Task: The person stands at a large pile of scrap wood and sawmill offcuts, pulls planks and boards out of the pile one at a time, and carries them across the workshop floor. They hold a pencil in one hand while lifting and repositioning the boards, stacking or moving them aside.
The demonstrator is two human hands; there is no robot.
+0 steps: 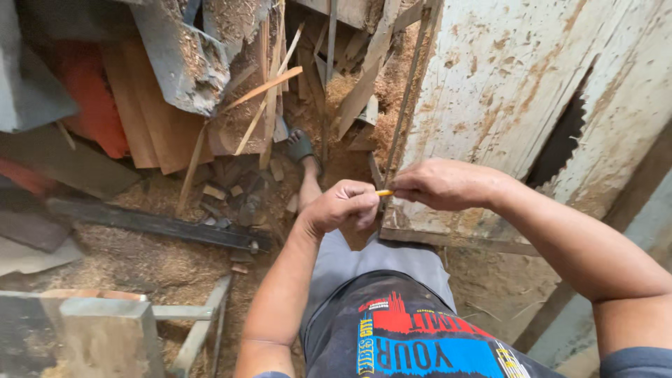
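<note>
Both my hands meet in front of my chest over a small yellow pencil-like stick (383,192). My left hand (341,206) is curled into a loose fist around one end of it. My right hand (439,183) pinches the other end with its fingertips. Only a short piece of the stick shows between the two hands. Below them are my grey trousers (364,262) and my sandalled foot (301,147) on the sawdust floor.
A worn white table (504,84) with a toothed circular saw blade (560,136) in its slot stands at the right. Wood offcuts and planks (161,119) lie piled at the top left in sawdust. A dark metal bar (154,224) crosses the floor; a metal frame (105,329) sits bottom left.
</note>
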